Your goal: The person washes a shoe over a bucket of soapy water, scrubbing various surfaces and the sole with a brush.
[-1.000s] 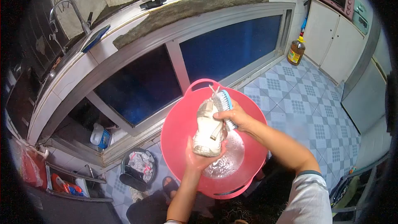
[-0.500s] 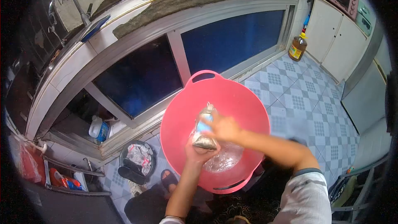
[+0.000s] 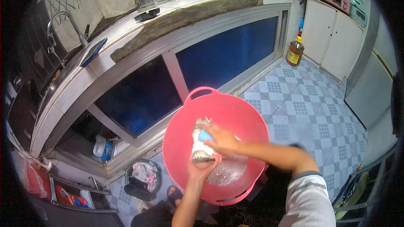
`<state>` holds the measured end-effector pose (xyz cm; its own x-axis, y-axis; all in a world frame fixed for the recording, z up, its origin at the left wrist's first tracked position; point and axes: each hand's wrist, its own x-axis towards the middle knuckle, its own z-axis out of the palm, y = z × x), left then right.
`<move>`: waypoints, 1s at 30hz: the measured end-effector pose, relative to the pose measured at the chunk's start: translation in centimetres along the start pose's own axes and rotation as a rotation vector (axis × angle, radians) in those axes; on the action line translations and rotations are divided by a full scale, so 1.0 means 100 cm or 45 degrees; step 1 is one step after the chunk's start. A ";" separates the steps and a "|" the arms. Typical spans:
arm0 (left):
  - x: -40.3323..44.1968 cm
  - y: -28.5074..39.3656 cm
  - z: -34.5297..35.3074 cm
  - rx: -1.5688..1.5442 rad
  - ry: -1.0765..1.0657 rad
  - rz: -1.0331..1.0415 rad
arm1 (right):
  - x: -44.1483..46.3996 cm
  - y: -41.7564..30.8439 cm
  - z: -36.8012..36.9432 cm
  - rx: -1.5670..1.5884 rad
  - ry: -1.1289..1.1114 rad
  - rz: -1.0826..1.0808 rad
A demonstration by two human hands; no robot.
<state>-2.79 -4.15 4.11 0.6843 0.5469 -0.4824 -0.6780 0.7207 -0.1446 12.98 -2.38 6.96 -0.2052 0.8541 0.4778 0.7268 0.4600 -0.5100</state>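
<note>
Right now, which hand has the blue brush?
The right hand: it has the blue brush over the white shoe. The left hand, lower down, supports the shoe instead.

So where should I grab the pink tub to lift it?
I'd take the pink tub by its far handle and near handle together, coming from outside. Each has a slot to hold through, and they sit opposite each other.

Blue brush (image 3: 205,135) at white shoe (image 3: 198,145), over pink tub (image 3: 236,113).
</note>
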 end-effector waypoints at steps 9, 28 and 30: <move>-0.010 -0.007 0.008 -0.141 -0.084 -0.225 | 0.026 0.026 -0.024 -0.178 -0.243 0.644; -0.008 -0.013 0.001 0.334 0.037 0.070 | 0.028 0.000 -0.024 -0.378 -0.342 0.314; -0.006 -0.014 0.002 0.320 0.004 0.048 | 0.026 0.044 -0.024 -0.326 -0.203 0.449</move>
<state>-2.24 -5.42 4.79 0.6585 0.5742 -0.4864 -0.6146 0.7834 0.0927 17.20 1.33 7.65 0.0003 0.9835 0.1808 0.9048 0.0767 -0.4188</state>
